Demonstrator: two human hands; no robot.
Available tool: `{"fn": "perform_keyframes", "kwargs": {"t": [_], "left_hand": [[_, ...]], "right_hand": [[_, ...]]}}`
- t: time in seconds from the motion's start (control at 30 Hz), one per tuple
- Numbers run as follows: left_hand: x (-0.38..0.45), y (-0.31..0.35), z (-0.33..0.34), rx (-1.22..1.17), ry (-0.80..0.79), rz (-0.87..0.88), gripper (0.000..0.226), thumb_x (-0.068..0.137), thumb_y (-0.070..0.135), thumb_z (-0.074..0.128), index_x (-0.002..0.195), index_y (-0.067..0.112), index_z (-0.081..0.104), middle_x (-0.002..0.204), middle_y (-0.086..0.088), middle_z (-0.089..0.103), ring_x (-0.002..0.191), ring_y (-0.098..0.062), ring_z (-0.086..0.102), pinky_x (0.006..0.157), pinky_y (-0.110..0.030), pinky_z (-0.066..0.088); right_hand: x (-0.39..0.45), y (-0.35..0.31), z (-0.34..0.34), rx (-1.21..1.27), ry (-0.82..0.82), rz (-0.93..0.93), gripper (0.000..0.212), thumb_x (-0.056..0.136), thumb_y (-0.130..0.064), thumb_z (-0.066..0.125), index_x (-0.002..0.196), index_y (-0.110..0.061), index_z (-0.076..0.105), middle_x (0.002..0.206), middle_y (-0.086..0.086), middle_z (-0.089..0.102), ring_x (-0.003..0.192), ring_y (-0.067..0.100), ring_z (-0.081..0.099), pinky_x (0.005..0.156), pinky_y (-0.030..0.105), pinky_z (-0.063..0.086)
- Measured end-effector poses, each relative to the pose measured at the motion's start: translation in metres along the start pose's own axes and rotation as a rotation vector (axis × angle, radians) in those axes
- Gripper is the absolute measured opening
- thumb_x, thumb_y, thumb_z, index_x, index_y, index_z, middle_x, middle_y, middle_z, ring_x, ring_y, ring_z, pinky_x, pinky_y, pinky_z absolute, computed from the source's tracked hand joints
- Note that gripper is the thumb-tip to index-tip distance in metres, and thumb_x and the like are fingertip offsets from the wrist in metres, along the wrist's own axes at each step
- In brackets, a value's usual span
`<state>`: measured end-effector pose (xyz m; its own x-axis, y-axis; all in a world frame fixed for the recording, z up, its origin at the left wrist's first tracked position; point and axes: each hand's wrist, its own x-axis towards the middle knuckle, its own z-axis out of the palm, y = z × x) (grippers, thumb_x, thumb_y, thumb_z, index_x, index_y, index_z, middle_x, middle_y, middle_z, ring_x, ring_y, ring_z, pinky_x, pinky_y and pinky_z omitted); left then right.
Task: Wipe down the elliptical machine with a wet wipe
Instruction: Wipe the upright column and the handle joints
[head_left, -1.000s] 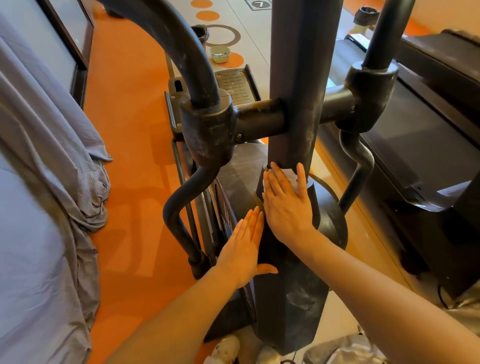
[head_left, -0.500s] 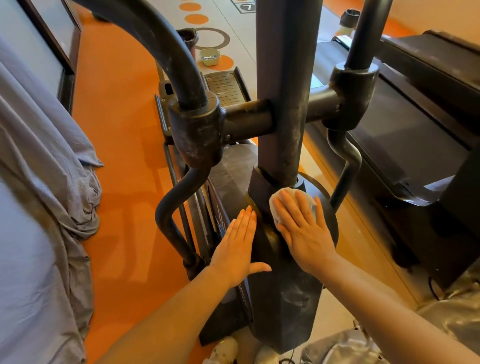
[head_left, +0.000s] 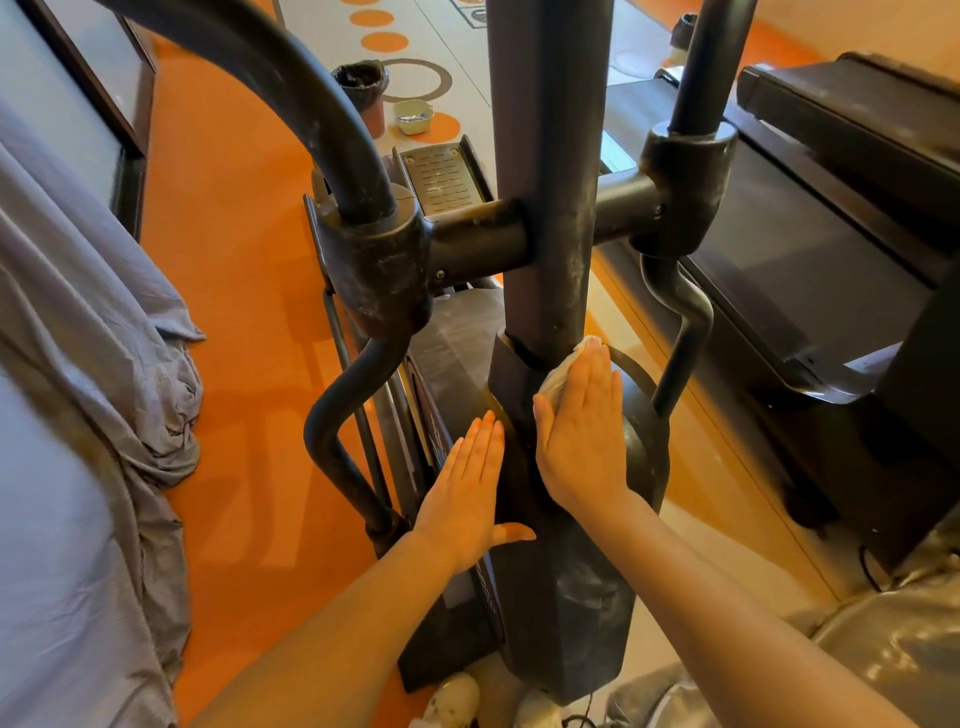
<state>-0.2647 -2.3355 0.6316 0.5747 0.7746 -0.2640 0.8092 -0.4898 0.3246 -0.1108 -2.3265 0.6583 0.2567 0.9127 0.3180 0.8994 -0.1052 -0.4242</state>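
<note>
- Your right hand, the working grip, lies flat with straight fingers pressing the wet wipe against the elliptical machine. It clasps nothing; the palm alone pins the wipe.
- The wipe sits just below the foot of the central post, on the right shoulder of the base housing. Only a white edge shows past your fingertips and along the thumb side.
- Your left hand is also flat and unclenched, resting on the left face of the housing below the post, thumb spread toward the middle. It looks to be bracing you.
- Expect the wipe to be soft, light and limp. It will likely bunch or slide out from under a flat palm, so keep pressure on it or pinch a folded edge.
- The machine looks heavy and rigid, and I judge it will not shift under your push. Its dark surfaces show pale dusty streaks on the post and on the pivot joints either side of it.
- Beyond the post, on the floor, stands a small bin with a dark liner. What is inside it cannot be made out.
- Just right of the bin sits a small pale bowl with something light in it, too small to identify.
- Left of the post, grey cloth is draped over something; right of it stands a treadmill.
</note>
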Motion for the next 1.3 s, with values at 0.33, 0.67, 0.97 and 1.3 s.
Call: {"fn": "perform_keyframes", "kwargs": {"t": [0.33,0.67,0.97,1.3], "left_hand": [[0.000,0.002,0.000,-0.034,0.018,-0.004,0.121,0.081,0.070,0.059,0.143,0.018,-0.032,0.159,-0.003,-0.032,0.147,-0.018,-0.027,0.124,-0.038,-0.005],[0.000,0.002,-0.002,0.009,-0.016,-0.027,0.123,0.081,0.072,0.056,0.142,0.015,-0.034,0.156,-0.003,-0.036,0.146,-0.019,-0.029,0.124,-0.037,-0.006],[0.001,0.003,-0.004,0.036,-0.042,-0.040,0.124,0.061,0.087,0.021,0.140,0.012,-0.036,0.153,-0.002,-0.038,0.145,-0.018,-0.031,0.122,-0.034,-0.010],[0.002,0.010,-0.010,0.050,-0.039,-0.069,0.124,0.080,0.071,0.057,0.148,0.012,-0.028,0.148,0.001,-0.037,0.141,-0.016,-0.029,0.119,-0.033,-0.009]], "right_hand": [[-0.031,0.017,0.012,-0.034,-0.162,-0.023,0.076,0.102,-0.051,0.026,0.155,-0.016,-0.015,0.163,0.003,-0.017,0.152,0.025,-0.009,0.124,0.041,0.003],[-0.016,0.028,-0.008,0.303,-0.265,0.016,0.074,0.098,-0.062,0.020,0.145,-0.039,-0.033,0.158,-0.016,-0.030,0.148,0.007,-0.021,0.122,0.034,-0.003],[-0.093,0.063,-0.009,0.030,-0.381,-0.039,0.074,0.099,-0.062,0.005,0.155,-0.019,-0.017,0.161,-0.002,-0.026,0.149,0.016,-0.021,0.119,0.030,-0.018],[-0.009,0.041,-0.016,0.481,-0.341,0.158,0.068,0.099,-0.051,0.026,0.156,-0.029,-0.003,0.165,-0.009,0.003,0.152,0.015,0.003,0.124,0.045,0.005]]}}
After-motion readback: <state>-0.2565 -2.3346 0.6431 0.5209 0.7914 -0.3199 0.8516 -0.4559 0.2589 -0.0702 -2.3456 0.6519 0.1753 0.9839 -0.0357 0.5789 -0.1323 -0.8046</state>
